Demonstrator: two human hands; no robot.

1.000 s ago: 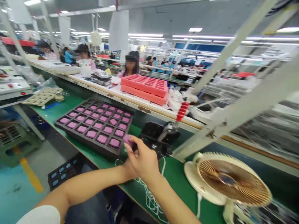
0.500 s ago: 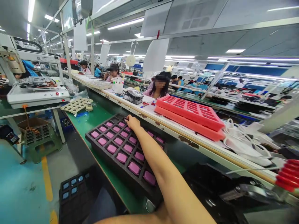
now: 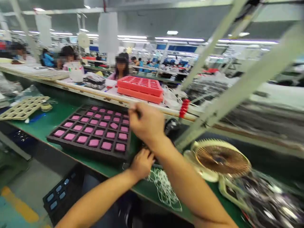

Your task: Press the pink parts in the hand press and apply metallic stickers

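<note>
My right hand (image 3: 147, 123) is raised beyond the right side of a black foam tray (image 3: 62, 143). Its fingers are curled closed, and what they may hold is hidden and blurred. Lower down, my left hand (image 3: 142, 164) is beside the tray's near right corner, its fingers bent over something dark that my right arm partly covers. Rows of pink rounded pieces (image 3: 94, 142) sit in the tray's compartments; one pink piece (image 3: 114, 126) lies askew. A tangle of white cord (image 3: 163, 186) lies just right of my left hand.
Red trays (image 3: 140, 90) are stacked on the raised shelf behind. A fan (image 3: 220, 158) and a slanted white post (image 3: 237, 91) stand to the right. At left lies a cream tray (image 3: 23, 107). Below the bench is a dark tray with blue pieces (image 3: 54, 205). Co-workers sit across the shelf.
The view has swung right. My right hand has left the pink pieces at the tray's far side and come to its right. My left hand has come into view.
</note>
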